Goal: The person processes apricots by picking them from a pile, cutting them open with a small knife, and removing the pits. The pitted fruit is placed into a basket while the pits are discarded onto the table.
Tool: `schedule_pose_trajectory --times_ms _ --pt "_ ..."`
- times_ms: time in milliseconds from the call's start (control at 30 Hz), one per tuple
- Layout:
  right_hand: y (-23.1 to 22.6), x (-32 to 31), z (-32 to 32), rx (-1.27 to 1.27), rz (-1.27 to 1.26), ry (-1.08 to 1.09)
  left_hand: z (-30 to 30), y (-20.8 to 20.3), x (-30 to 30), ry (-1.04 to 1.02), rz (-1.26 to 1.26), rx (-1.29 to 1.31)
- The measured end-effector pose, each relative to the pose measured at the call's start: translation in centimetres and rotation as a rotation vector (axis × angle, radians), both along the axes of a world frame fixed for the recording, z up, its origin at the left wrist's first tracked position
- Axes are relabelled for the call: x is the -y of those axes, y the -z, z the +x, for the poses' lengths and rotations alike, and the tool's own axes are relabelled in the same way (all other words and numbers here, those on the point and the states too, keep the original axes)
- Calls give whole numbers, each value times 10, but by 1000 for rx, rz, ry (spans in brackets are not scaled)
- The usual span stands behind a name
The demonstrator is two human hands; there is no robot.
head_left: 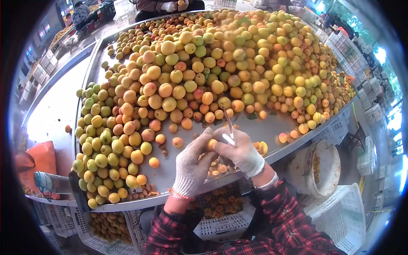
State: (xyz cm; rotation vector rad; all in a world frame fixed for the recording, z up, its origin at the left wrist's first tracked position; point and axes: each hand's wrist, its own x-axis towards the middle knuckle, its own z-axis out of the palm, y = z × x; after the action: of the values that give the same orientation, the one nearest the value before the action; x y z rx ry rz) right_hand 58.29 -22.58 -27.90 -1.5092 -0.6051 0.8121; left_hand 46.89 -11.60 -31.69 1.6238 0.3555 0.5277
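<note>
My left hand (191, 165), in a white knit glove, is closed around a small orange-yellow apricot (211, 145) at the table's near edge. My right hand (241, 154), gloved too, meets it there, its thumb against the fruit. Out of the right fist rises a thin metal tool with a slightly curved tip, seemingly a small knife (230, 127); its grip is hidden by the fingers. Under my hands lie opened apricot halves (219, 169). A large heap of whole apricots (238, 63), green to orange, covers most of the metal table (182, 148) beyond.
Below the near edge stands a white crate (223, 227) with apricot halves, and another crate (91, 238) at lower left. To the right are a stained white bucket (297, 170) and a white crate (340, 208). Orange cloth (44, 159) lies left. Across the table is a gloved person (170, 6).
</note>
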Motion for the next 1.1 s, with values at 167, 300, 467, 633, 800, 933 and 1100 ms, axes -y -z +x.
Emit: schedule_pose_trajectory --times_ms 167,300,467,633,800,933,1100 --pt "8 -3 -3 -14 -53 17 -2 -8 -3 -40 402 -48" --pt "15 -3 -2 122 -67 21 1 1 -4 -82 498 41" --pt "10 -6 -9 19 68 70 -4 -4 -8 -116 -61 -39" --pt "-13 5 -1 -150 24 -24 -3 -13 -13 -84 -339 33" --pt "-21 12 -10 -88 -174 -368 -10 -24 -17 -58 -483 126" --pt "0 5 -20 -47 -151 -379 -8 -30 -12 32 -579 85" --pt "-3 1 -26 -154 -108 -321 -14 -32 -12 0 -548 59"
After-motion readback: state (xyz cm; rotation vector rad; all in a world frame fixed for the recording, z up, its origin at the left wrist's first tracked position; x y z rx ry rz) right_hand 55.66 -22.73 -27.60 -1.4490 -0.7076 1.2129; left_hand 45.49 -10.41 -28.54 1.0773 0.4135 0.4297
